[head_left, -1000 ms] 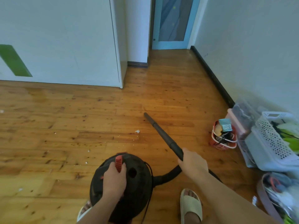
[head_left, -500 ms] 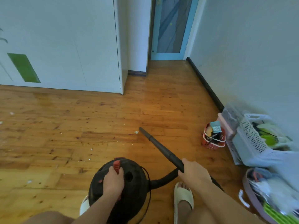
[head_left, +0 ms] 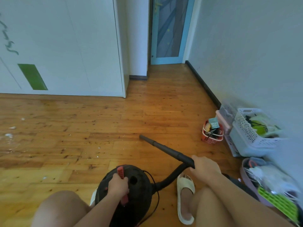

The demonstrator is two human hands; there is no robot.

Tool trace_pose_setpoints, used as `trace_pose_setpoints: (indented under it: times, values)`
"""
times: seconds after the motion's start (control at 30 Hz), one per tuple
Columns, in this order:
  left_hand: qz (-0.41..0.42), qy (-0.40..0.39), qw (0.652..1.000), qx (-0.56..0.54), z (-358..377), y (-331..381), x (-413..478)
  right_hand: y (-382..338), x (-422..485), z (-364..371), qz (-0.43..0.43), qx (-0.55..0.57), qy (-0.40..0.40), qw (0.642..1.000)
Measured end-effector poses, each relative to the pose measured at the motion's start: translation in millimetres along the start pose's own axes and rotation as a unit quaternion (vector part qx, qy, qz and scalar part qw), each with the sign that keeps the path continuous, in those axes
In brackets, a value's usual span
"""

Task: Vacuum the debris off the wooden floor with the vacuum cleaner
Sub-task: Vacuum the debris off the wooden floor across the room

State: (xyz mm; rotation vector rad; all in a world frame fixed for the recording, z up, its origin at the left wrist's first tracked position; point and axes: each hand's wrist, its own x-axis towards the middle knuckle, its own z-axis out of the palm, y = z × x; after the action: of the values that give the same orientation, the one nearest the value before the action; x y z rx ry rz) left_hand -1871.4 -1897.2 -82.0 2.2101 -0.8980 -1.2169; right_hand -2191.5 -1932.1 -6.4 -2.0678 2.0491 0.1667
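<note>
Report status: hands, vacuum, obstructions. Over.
Left hand grips the red handle atop the vacuum canister. Right hand holds the black wand, nozzle low over the floor. White debris left of nozzle. Red basket off right, apart from wand.

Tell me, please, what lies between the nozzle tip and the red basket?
Head view: only bare wooden floor between nozzle tip and red basket.

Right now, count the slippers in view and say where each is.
2. The right slipper is on the foot to the right of the vacuum cleaner. The left slipper peeks out at the cleaner's left, mostly hidden behind it.
</note>
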Motion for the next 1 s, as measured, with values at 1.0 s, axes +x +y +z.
trace_pose_setpoints:
  times: [1.0]
  values:
    - [0.039,-0.04,0.998,-0.016,-18.3,-19.6,-37.9,12.9,9.7,-13.1,-0.047,-0.022,-0.02,0.998]
